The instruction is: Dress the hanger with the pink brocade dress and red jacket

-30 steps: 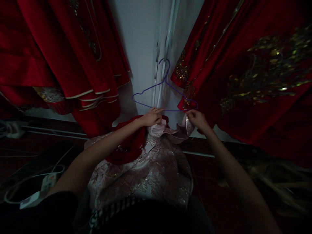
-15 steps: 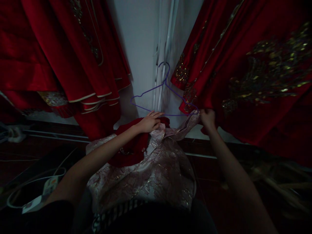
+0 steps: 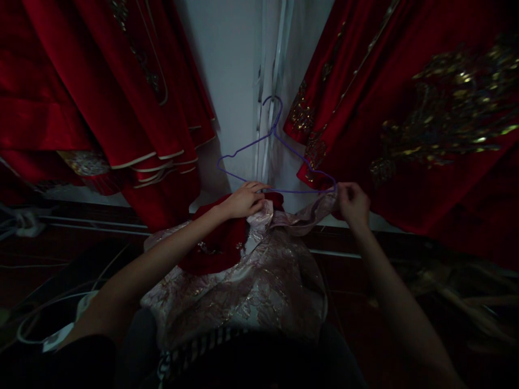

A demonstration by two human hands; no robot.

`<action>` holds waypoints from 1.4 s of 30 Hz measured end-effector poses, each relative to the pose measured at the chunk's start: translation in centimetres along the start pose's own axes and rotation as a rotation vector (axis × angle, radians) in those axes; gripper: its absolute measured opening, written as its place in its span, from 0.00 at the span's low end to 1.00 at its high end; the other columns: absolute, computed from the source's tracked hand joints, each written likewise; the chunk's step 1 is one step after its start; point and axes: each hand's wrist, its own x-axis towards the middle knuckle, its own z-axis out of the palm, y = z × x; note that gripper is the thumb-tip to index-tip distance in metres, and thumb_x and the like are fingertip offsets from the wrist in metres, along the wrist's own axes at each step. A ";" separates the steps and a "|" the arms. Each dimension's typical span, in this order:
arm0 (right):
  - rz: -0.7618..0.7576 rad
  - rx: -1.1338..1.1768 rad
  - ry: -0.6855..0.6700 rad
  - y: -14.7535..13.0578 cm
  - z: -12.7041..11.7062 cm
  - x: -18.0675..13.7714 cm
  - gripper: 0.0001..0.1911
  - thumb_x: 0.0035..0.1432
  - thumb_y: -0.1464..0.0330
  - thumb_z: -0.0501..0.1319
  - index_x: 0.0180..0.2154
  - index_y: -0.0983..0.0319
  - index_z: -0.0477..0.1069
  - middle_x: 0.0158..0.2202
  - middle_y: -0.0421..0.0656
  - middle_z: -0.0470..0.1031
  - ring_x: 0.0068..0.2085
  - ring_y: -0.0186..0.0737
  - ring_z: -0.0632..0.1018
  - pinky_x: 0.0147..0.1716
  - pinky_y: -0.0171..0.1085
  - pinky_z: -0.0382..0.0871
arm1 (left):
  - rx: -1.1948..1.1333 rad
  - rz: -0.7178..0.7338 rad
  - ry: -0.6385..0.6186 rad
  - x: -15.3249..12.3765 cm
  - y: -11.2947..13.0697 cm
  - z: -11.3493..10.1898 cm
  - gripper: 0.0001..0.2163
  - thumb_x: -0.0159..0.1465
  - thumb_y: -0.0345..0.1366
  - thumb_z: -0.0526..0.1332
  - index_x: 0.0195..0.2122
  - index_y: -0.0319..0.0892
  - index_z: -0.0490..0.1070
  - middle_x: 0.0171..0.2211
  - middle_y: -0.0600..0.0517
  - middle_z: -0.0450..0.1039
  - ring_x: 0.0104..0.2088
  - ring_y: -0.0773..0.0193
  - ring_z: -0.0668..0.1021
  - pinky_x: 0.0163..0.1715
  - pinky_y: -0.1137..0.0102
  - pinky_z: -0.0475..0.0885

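Note:
A thin purple wire hanger stands upright in front of me against a pale wall. My left hand is closed around its bottom bar together with the collar of a pink brocade garment that lies across my lap. A red velvet piece of the garment drapes under my left wrist. My right hand is closed, pinching the garment's shoulder edge at the hanger's right end.
Red embroidered robes hang on the left and right, with gold trim. Between them is the pale wall with white strips. A white power strip with cables lies on the dark floor at lower left.
My right hand has moved to the right along the hanger, pulling the garment's shoulder out toward the hanger's right end. My left hand has stayed on the bar.

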 end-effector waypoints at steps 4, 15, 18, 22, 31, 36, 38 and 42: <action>-0.054 -0.074 0.138 -1.0 -2.1 0.2 0.15 0.61 0.57 0.52 0.37 0.60 0.71 0.36 0.47 0.77 0.38 0.46 0.77 0.42 0.43 0.68 | -0.035 -0.008 0.001 0.1 0.2 -0.1 0.12 0.65 0.34 0.51 0.36 0.40 0.74 0.58 0.46 0.66 0.57 0.57 0.68 0.58 0.58 0.62; -0.237 -0.123 0.087 -3.5 -0.2 4.7 0.16 0.63 0.58 0.50 0.36 0.61 0.69 0.37 0.49 0.75 0.41 0.47 0.74 0.45 0.46 0.64 | -0.057 -0.048 0.030 0.6 0.1 0.8 0.12 0.65 0.36 0.51 0.38 0.42 0.75 0.57 0.49 0.67 0.56 0.58 0.70 0.57 0.58 0.62; -0.285 -0.151 0.082 -5.6 1.7 5.7 0.16 0.64 0.57 0.48 0.36 0.61 0.68 0.38 0.50 0.74 0.46 0.50 0.71 0.49 0.51 0.59 | -0.121 -0.096 0.064 2.1 -0.1 2.1 0.12 0.64 0.36 0.52 0.35 0.41 0.75 0.56 0.48 0.69 0.54 0.58 0.72 0.57 0.58 0.63; -0.198 -0.113 0.081 -6.9 4.9 5.5 0.19 0.66 0.59 0.41 0.40 0.60 0.65 0.42 0.50 0.72 0.49 0.50 0.70 0.51 0.52 0.56 | -0.309 -0.148 0.115 4.9 -0.4 4.4 0.12 0.64 0.35 0.52 0.33 0.41 0.75 0.52 0.48 0.73 0.51 0.61 0.75 0.54 0.62 0.67; -0.176 -0.107 0.075 -5.2 6.5 5.1 0.19 0.65 0.55 0.44 0.34 0.59 0.65 0.34 0.45 0.73 0.42 0.46 0.72 0.49 0.48 0.57 | -0.180 -0.721 0.586 2.0 -5.3 3.5 0.14 0.66 0.39 0.50 0.33 0.39 0.73 0.39 0.46 0.75 0.43 0.59 0.75 0.48 0.63 0.69; -0.206 -0.088 0.066 -5.2 5.5 6.0 0.20 0.63 0.51 0.47 0.32 0.59 0.66 0.31 0.43 0.72 0.38 0.44 0.73 0.48 0.46 0.60 | 0.028 -0.975 0.729 -3.0 -8.8 2.4 0.15 0.67 0.42 0.48 0.38 0.41 0.72 0.46 0.43 0.69 0.50 0.53 0.71 0.52 0.58 0.64; -0.227 -0.089 0.077 -5.1 5.2 6.4 0.21 0.63 0.50 0.47 0.32 0.59 0.66 0.31 0.43 0.72 0.38 0.44 0.73 0.47 0.46 0.61 | 0.029 -1.008 0.727 -4.1 -9.2 2.2 0.16 0.67 0.42 0.46 0.39 0.41 0.71 0.47 0.42 0.69 0.51 0.52 0.70 0.53 0.57 0.63; -0.260 -0.097 0.093 -5.1 4.7 6.6 0.22 0.63 0.50 0.47 0.32 0.59 0.66 0.31 0.43 0.72 0.38 0.44 0.74 0.45 0.45 0.62 | 0.003 -1.118 0.646 -5.2 -9.5 2.5 0.14 0.66 0.41 0.49 0.37 0.41 0.72 0.45 0.43 0.72 0.48 0.53 0.73 0.50 0.60 0.65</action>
